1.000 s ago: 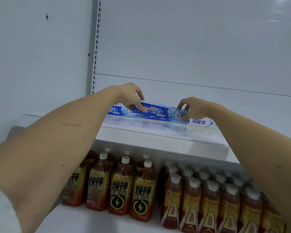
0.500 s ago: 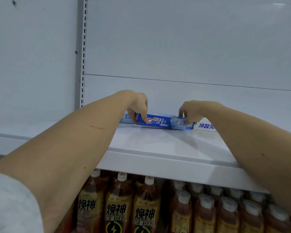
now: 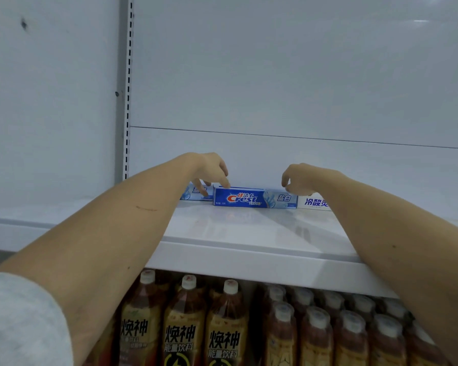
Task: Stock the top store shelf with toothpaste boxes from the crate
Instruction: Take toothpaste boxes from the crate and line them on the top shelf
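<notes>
A blue Crest toothpaste box (image 3: 251,198) lies lengthwise on the white top shelf (image 3: 236,228), near the back wall. My left hand (image 3: 209,170) hovers over the box's left end, fingers relaxed and hanging down, the index tip at its top edge. My right hand (image 3: 299,178) is just above the right end with loosely curled fingers that hold nothing. A second blue box (image 3: 196,192) lies behind, partly hidden by my left fingers. A white toothpaste box (image 3: 316,203) lies to the right, partly behind my right wrist. The crate is not in view.
The lower shelf holds rows of brown drink bottles (image 3: 185,326) with white caps. A slotted shelf upright (image 3: 127,101) runs up the back wall at the left. The front part of the top shelf is bare.
Both hands carried the blue box to the back of the shelf, set it down and let go. Fingers now lift off its ends.
</notes>
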